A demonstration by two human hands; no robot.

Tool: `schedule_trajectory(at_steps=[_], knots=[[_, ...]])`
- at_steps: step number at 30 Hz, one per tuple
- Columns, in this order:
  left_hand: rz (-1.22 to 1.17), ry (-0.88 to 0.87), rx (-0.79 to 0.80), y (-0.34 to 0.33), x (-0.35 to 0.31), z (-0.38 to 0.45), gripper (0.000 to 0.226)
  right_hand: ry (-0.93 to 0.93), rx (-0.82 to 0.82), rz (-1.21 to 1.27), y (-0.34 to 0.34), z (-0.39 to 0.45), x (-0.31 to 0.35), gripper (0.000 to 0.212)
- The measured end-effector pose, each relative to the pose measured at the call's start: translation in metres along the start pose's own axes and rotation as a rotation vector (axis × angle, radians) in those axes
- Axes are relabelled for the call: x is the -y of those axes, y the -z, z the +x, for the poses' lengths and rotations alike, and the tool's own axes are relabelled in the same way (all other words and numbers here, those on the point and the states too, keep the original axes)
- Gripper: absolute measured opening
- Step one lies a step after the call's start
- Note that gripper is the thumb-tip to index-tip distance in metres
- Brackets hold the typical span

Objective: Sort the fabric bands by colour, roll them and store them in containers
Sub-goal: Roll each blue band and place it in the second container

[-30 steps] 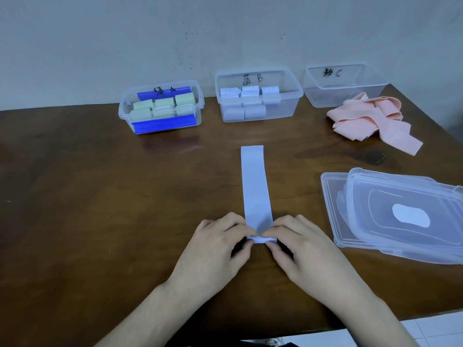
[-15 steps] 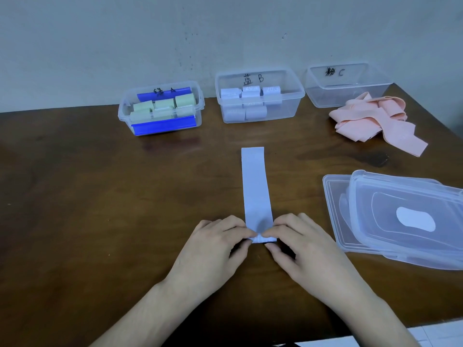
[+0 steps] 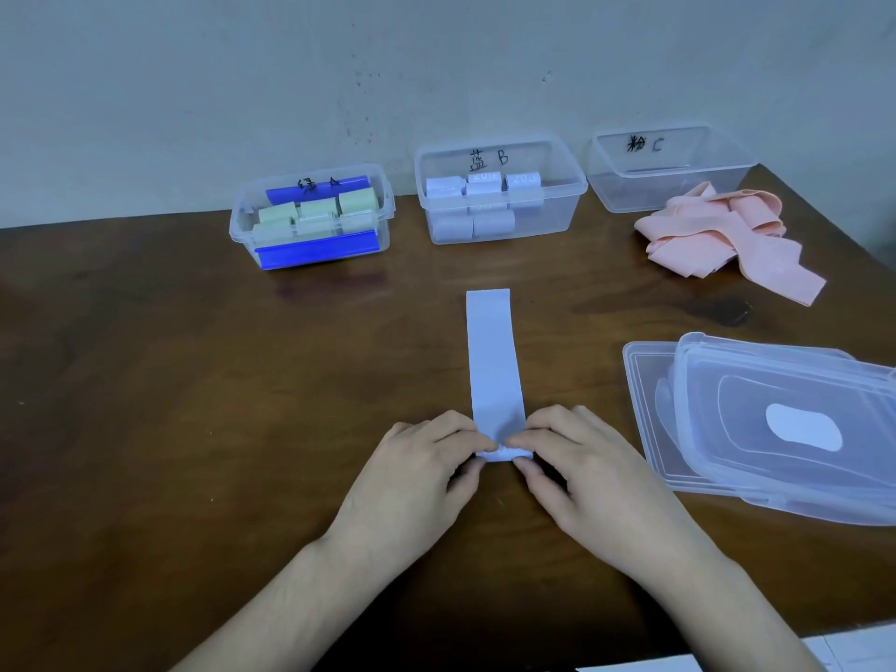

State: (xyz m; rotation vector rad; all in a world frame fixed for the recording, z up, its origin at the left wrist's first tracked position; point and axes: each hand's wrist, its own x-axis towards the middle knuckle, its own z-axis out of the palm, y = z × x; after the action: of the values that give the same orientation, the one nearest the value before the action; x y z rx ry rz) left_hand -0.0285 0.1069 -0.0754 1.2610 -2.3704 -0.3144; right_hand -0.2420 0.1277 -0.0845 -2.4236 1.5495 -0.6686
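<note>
A pale blue fabric band (image 3: 492, 356) lies flat on the brown table, running straight away from me. Its near end is curled into a small roll, pinched from the left by my left hand (image 3: 417, 482) and from the right by my right hand (image 3: 589, 482). At the back stand three clear containers: container A (image 3: 310, 218) with green rolls, container B (image 3: 499, 191) with several pale blue rolls, and container C (image 3: 671, 167) with nothing in it. A loose heap of pink bands (image 3: 722, 240) lies in front of container C.
Two stacked clear lids (image 3: 776, 424) lie on the table just right of my right hand. The table's right edge slants behind the pink heap, and the front edge runs under my forearms. A grey wall stands close behind the containers.
The roll at the band's near end has grown slightly as my fingers turned it. Both hands stay in the same place.
</note>
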Motion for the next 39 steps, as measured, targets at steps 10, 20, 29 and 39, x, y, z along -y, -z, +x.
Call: schedule_trajectory(at_steps=[10, 20, 29, 39], knots=[[0.003, 0.013, 0.007, 0.002, 0.000, 0.005, 0.019, 0.029, -0.009, -0.028, 0.002, 0.007, -0.005, 0.022], [0.059, -0.030, 0.021, 0.002, 0.004, 0.019, 0.019, 0.013, 0.053, -0.023, 0.001, 0.021, -0.007, 0.019], [0.025, -0.047, 0.054, 0.003, -0.004, 0.000, 0.015, 0.043, 0.097, -0.066, 0.010, -0.002, 0.005, 0.023], [-0.011, -0.011, 0.049, 0.004, -0.016, -0.016, 0.032, 0.012, 0.064, -0.014, 0.010, -0.023, 0.019, 0.032]])
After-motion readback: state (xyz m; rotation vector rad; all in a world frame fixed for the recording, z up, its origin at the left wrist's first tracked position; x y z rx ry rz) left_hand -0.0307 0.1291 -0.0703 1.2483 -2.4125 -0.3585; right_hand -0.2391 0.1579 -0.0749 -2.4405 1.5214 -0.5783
